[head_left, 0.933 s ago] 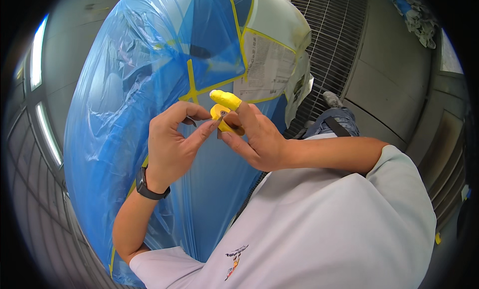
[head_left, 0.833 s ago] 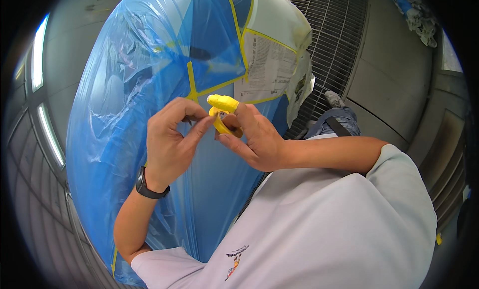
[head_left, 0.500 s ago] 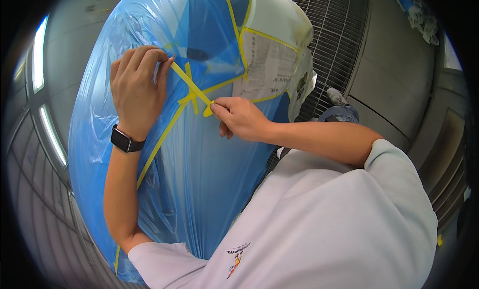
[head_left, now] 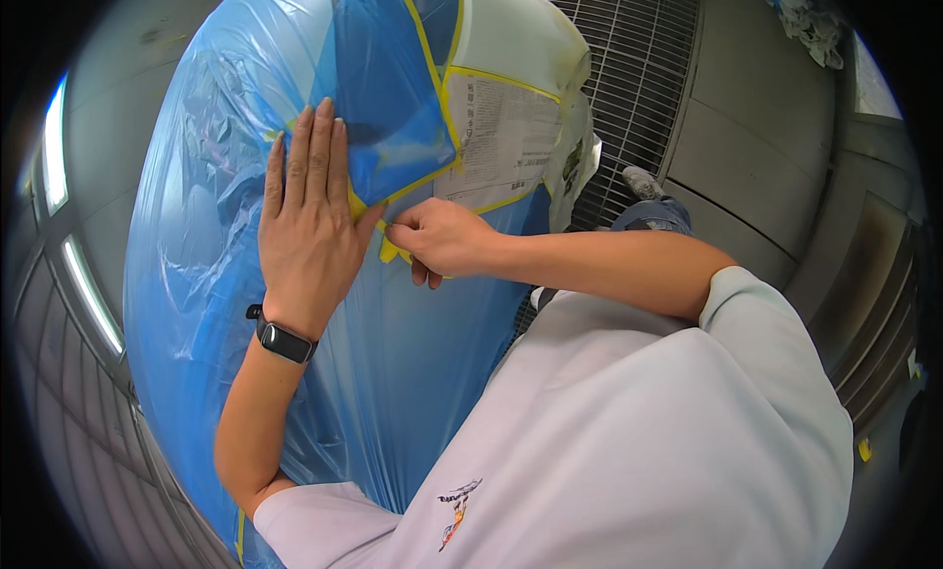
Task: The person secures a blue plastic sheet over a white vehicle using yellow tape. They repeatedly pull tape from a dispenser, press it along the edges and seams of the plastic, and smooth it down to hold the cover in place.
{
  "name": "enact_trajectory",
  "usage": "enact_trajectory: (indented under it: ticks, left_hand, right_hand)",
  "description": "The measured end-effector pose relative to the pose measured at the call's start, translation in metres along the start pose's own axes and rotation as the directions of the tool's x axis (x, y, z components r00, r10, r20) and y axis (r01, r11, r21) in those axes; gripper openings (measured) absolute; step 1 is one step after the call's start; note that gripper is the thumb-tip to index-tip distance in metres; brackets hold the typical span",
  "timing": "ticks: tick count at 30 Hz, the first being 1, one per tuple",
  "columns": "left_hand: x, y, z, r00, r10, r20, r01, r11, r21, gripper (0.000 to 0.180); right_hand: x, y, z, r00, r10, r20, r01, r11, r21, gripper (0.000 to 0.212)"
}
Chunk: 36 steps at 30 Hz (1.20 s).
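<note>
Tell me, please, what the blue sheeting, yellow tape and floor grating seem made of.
Blue sheeting: likely glossy plastic film, wrinkled and catching highlights. Yellow tape: perhaps matte paper; its strips show little shine. Floor grating: probably dull metal, with slender crossing bars.

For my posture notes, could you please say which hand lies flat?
The left hand, with the black watch, lies outstretched on blue sheeting; the right hand is curled, gripping yellow tape.

L hand [head_left: 309, 240] flat on blue sheeting [head_left: 393, 372]; R hand [head_left: 447, 237] over sheeting w/ yellow tape [head_left: 389, 252]; floor grate [head_left: 638, 58] R of sheeting.
</note>
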State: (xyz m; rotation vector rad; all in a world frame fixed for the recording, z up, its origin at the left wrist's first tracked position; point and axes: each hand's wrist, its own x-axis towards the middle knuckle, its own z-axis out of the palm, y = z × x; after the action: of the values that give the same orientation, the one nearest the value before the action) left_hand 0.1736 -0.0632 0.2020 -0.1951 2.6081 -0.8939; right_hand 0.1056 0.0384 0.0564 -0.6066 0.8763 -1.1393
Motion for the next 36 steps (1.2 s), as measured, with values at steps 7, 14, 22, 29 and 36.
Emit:
enact_trajectory:
  ticks: [7, 14, 22, 29, 36]
  left_hand:
    - [0.004, 0.0, -0.004, 0.999, -0.029, 0.042, 0.032, 0.996, -0.082, 0.114]
    - [0.0, -0.018, -0.006, 0.988, -0.152, -0.041, 0.143, 0.977, -0.158, 0.109]
    - [0.015, -0.031, -0.007, 0.967, -0.138, -0.212, 0.148, 0.988, 0.036, 0.079]
    - [0.007, 0.067, 0.05, 0.913, 0.187, 0.364, -0.27, 0.943, 0.193, 0.104]
    - [0.038, 0.098, 0.091, 0.915, 0.225, 0.335, -0.324, 0.905, 0.277, 0.11]
  right_hand:
    - [-0.021, 0.008, 0.008, 0.792, -0.611, -0.014, 0.496, 0.656, -0.569, 0.034]
    - [-0.07, 0.05, 0.019, 0.75, -0.625, 0.215, 0.603, 0.515, -0.609, 0.034]
    - [-0.07, 0.068, 0.016, 0.75, -0.551, 0.365, 0.656, 0.546, -0.522, 0.031]
    - [-0.086, 0.093, 0.017, 0.726, -0.45, 0.52, 0.686, 0.53, -0.499, 0.027]
    - [-0.099, 0.102, 0.02, 0.721, -0.387, 0.575, 0.684, 0.535, -0.497, 0.031]
